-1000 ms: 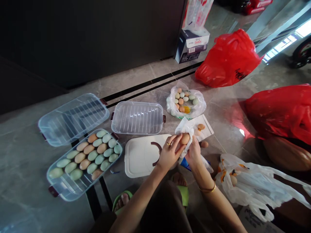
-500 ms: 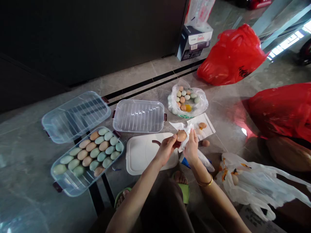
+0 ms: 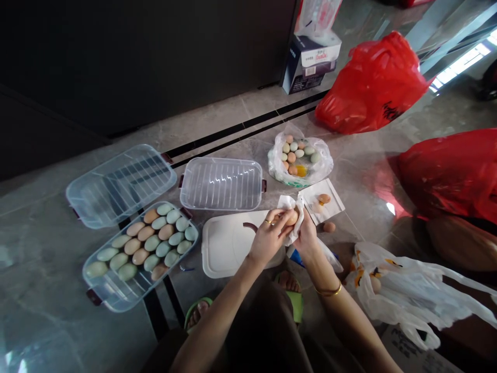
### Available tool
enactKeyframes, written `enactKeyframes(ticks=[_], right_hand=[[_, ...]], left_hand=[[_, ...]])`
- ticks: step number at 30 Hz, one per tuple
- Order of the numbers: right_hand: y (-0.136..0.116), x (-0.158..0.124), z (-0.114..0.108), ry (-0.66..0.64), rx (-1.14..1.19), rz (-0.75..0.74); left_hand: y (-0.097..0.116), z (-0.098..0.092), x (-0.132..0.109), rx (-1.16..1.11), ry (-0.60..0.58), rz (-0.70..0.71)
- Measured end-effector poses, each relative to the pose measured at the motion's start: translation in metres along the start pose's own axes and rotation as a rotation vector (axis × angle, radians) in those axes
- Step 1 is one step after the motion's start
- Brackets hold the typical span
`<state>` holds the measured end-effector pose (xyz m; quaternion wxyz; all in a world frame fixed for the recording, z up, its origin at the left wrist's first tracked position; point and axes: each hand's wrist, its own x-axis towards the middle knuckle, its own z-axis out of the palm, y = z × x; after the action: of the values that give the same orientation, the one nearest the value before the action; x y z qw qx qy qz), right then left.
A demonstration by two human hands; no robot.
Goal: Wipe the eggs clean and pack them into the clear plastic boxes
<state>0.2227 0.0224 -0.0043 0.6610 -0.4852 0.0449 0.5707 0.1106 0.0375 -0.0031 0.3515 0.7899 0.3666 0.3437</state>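
Note:
A brown egg (image 3: 292, 218) is held between my two hands above the white lid (image 3: 223, 243). My left hand (image 3: 267, 235) closes its fingers on the egg's left side. In my right hand (image 3: 308, 234) is a white tissue (image 3: 286, 201), wrapped partly round the egg. Just beyond, a cracked egg (image 3: 324, 199) with some yolk lies on a white sheet (image 3: 334, 201). Another brown egg (image 3: 329, 227) rests on the floor beside it. A plastic bag (image 3: 327, 168) holds several eggs and spilled yolk.
At left, a clear plastic box (image 3: 112, 296) carries rows of green and brown eggs. Two more clear trays (image 3: 222, 184) lie behind it. Red bags (image 3: 373, 88) stand at right, with a white plastic bag (image 3: 411, 285) nearer me. A carton (image 3: 310, 65) is by the dark panel.
My left fingers have shifted from the egg's lower edge to over its side. The right hand has brought the tissue further round the egg, and the loose tissue corner has folded in.

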Motion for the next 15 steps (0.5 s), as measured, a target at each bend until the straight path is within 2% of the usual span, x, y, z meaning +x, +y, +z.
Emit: enactKeyframes(ticks=[3, 6, 8, 10, 12, 13, 15], right_hand=[[0.000, -0.010, 0.008, 0.048, -0.061, -0.206], [0.002, -0.015, 0.008, 0.102, -0.228, -0.481], [0.004, -0.015, 0.002, 0.073, -0.422, -0.659], [0.006, -0.015, -0.003, -0.028, -0.614, -0.765], [0.007, -0.014, -0.004, -0.104, -0.702, -0.796], [0.007, -0.014, -0.003, -0.101, -0.692, -0.792], [0.007, -0.011, 0.001, -0.015, -0.572, -0.737]], left_hand=[[0.005, -0.001, 0.003, -0.229, 0.044, -0.257], [0.012, -0.002, 0.008, -0.685, 0.032, -0.602], [0.014, -0.002, 0.010, -0.980, -0.004, -0.820], [0.014, -0.002, 0.010, -1.169, -0.058, -0.980], [0.012, -0.003, 0.009, -1.215, -0.098, -1.054], [0.011, -0.003, 0.009, -1.172, -0.109, -1.049], [0.010, -0.005, 0.008, -0.982, -0.125, -0.975]])
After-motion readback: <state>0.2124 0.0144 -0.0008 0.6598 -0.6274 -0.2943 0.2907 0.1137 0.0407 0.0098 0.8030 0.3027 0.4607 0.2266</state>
